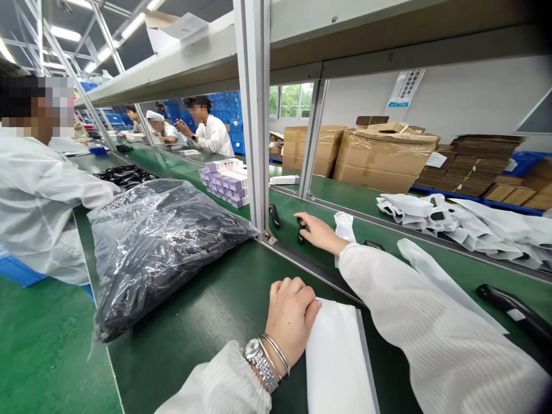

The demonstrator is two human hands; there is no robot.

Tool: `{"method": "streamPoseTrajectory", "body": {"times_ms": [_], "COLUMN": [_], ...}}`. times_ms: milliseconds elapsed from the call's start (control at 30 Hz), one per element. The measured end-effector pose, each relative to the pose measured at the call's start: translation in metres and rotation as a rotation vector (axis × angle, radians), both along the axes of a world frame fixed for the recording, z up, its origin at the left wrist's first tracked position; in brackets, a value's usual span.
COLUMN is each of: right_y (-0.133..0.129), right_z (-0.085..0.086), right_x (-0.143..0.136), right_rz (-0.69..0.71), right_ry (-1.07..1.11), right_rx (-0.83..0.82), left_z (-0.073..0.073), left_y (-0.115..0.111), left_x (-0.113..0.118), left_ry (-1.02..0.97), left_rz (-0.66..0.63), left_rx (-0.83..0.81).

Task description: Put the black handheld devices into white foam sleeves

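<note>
My left hand (291, 316), with a watch and bangles on the wrist, is closed with its fingers curled under. Its thumb lies at the upper left corner of a flat stack of white sleeves (338, 356); what the fingers hold, if anything, is hidden. Farther forward, my right hand (321, 233) reaches past the metal rail over the conveyor belt, fingers stretched out and apart. Just by its fingertips is a small black curved part (301, 232), partly covered; I cannot tell whether they touch. Another black part (274, 216) lies left of it, beside the post.
A clear bag of black parts (164, 247) fills the bench's left side. A metal post (254, 115) stands ahead. Purple-white boxes (226, 183), white sleeves (457, 221) and a long black handle-like part (515, 310) lie beyond the rail. A co-worker (34, 190) sits left.
</note>
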State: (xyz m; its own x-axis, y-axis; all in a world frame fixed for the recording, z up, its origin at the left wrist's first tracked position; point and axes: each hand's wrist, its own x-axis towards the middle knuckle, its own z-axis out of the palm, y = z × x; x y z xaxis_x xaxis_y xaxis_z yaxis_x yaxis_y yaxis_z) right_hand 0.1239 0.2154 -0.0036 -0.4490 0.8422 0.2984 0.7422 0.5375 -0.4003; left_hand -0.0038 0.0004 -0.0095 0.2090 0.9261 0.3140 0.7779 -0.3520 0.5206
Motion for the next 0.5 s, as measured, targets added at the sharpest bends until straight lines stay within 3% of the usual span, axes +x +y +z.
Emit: {"method": "streamPoseTrajectory", "body": {"times_ms": [267, 500], "right_y": [0.016, 0.03], "right_z": [-0.012, -0.027], "right_x": [-0.064, -0.069], "right_rz": [0.016, -0.058], "right_ry": [-0.081, 0.189], "right_rx": [-0.063, -0.209], "left_z": [-0.002, -0.004], "left_y": [-0.001, -0.004], "left_x": [-0.001, -0.001], "left_ry": [-0.003, -0.056], "left_rz": [-0.019, -0.014], "left_rx": [0.027, 0.097]}}
